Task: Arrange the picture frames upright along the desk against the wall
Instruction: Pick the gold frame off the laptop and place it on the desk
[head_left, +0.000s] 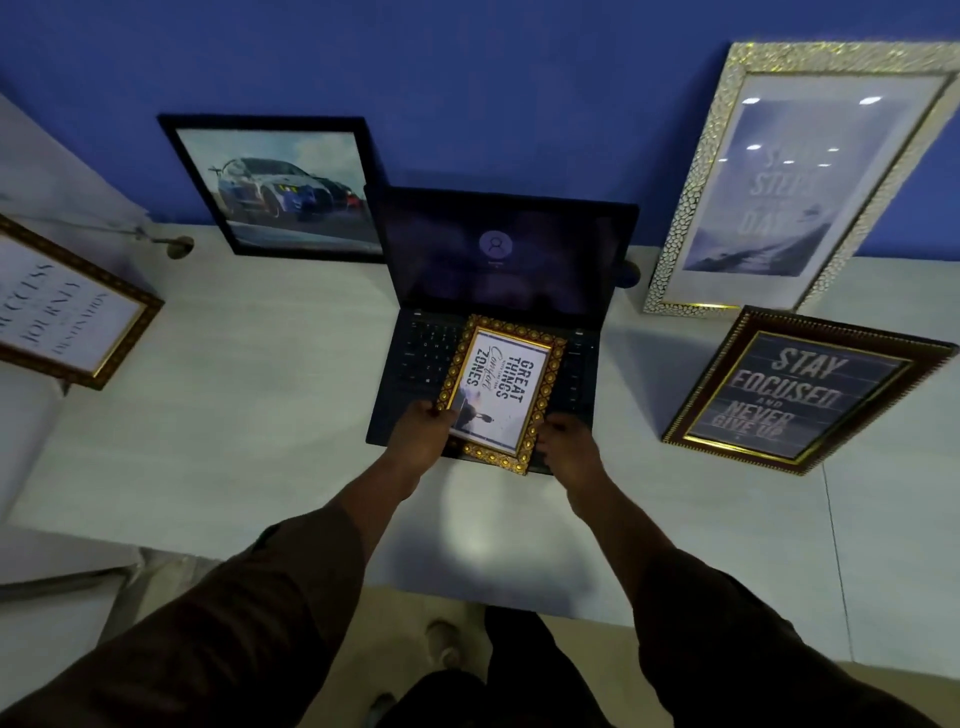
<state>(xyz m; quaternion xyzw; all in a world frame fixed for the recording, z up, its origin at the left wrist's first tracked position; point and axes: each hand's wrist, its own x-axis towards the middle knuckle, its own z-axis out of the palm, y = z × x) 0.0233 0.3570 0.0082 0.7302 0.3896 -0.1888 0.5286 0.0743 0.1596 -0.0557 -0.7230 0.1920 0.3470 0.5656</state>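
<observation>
A small gold ornate frame (501, 387) reading "Great things... comfort zones" lies turned sideways over the laptop keyboard. My left hand (423, 434) grips its near left corner and my right hand (566, 447) holds its near right edge. A black-framed car picture (283, 187) and a tall white-and-gold mosaic frame (795, 182) stand leaning on the blue wall. A dark brown "Stay focused" frame (795, 395) stands in front of the mosaic one. A gold-edged "Success" frame (62, 312) is at the far left.
An open dark laptop (498, 260) sits mid-desk against the wall, its screen lit with a login icon. The white desk (249, 395) runs left to right; its front edge is near my arms. A cable with a small round fitting (179, 244) lies at the back left.
</observation>
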